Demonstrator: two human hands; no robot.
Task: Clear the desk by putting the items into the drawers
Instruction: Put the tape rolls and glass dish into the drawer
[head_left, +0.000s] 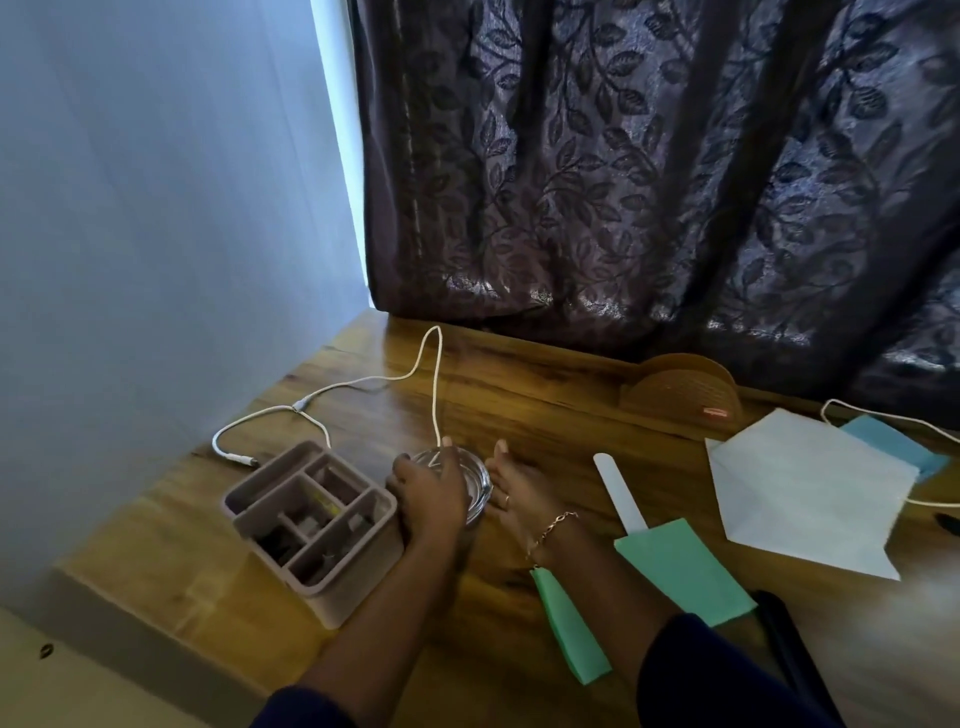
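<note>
**Operator:** Now, where is the item, and what has hold of it?

**Technician:** The glass dish (478, 486) stands on the desk (519, 384) at lower centre of the frame, just right of the compartment organiser (311, 519). The left hand (428, 496) grips it, fingers curled over the left rim. The right hand (511, 486) is spread, fingers nearly straight and holding nothing, at the dish's right wall. Whether it actually touches the glass cannot be told. One end of the white cable (435, 384) reaches the far rim, and whether it lies inside the dish is unclear.

**Operator:** How will the dish handle?

**Technician:** It looks like thick-walled glass. Expect it to be rigid, weighty for its size, smooth enough to slip, and breakable if dropped or struck.

**Operator:** Where should it be held?

**Technician:** Hold it with both hands on opposite walls, thumbs over the rim and fingers low on the sides. Free the cable end first so it does not drag. Keep the dish level when lifting. No drawer is in view, so its location cannot be given.
</note>
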